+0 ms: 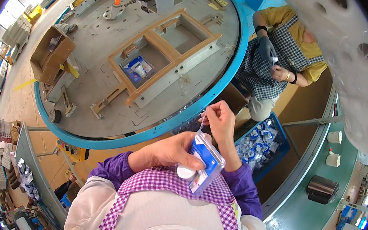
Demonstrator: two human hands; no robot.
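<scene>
My left hand (172, 152) grips a small blue and white blister pack (205, 162) with a white round part at its lower end, held close to my chest. My right hand (220, 120) is just above it, fingers pinched on a thin clear strip (202, 121) that hangs toward the top of the pack. Both hands hover over the blue rim of a large round grey table (100, 57). On that table a wooden frame (163, 54) with two openings holds another blue pack (137, 69) in its nearer opening.
A blue crate (259, 143) of similar packs sits to my right on the floor. A seated person (284, 58) in a checked apron handles a small item across from me. A cardboard box (50, 54) stands at the table's left. White cups (334, 148) and a dark cylinder (321, 189) rest on the green bench.
</scene>
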